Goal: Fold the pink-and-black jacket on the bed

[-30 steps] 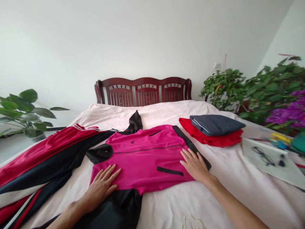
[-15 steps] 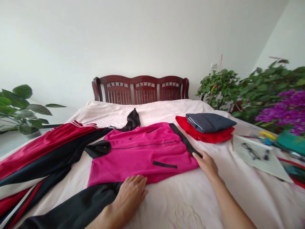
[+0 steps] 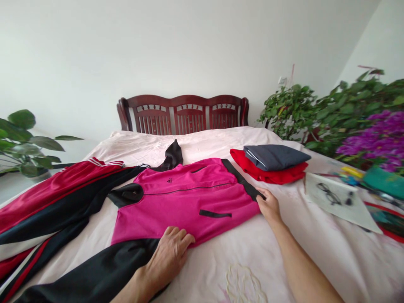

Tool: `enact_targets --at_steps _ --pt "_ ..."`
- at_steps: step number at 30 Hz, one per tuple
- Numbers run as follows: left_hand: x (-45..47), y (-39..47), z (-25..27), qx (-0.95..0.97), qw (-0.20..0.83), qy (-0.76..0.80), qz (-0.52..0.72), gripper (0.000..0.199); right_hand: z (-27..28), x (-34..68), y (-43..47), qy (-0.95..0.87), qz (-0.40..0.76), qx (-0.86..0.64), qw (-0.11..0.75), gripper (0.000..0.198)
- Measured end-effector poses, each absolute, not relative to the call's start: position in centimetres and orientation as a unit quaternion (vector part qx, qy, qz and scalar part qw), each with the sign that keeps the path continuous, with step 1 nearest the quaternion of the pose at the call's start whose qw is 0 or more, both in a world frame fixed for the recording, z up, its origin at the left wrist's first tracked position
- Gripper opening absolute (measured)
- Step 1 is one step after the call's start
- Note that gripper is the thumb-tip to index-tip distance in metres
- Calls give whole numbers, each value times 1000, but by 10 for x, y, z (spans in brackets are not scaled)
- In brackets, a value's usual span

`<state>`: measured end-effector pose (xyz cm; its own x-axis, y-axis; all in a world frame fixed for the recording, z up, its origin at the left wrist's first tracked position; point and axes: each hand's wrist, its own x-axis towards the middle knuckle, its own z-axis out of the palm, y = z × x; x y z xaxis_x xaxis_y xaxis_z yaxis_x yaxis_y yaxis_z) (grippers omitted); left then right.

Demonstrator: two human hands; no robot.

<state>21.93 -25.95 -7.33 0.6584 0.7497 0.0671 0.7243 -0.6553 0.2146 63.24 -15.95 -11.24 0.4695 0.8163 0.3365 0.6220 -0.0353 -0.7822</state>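
Pinches hem [image 3: 241, 181] of jacket [image 3: 170, 210] in right hand [image 3: 269, 207], rests curled left hand [image 3: 170, 253] on side edge (can't tell if clamped), apparently steadying fabric between hands.

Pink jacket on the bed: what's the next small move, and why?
Probably lift the near edge of the pink jacket inward: it lies spread, the right hand grips the black hem at the near corner, and the left hand is at that edge.
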Motion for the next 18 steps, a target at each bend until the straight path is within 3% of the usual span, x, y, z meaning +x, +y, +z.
enact_targets --at_steps 6,11,14,18 --pt "214 -264 -80 910 125 386 87 27 -95 631 -175 -496 76 -786 361 42" --pt "217 -268 -76 919 125 360 101 21 -88 606 -183 -623 -125 -719 283 42" --pt "214 -278 -62 931 110 330 112 18 -101 599 -182 -757 -96 -596 248 41" --pt "175 -305 -61 954 78 256 135 13 -109 611 -189 -766 -63 -596 232 41"
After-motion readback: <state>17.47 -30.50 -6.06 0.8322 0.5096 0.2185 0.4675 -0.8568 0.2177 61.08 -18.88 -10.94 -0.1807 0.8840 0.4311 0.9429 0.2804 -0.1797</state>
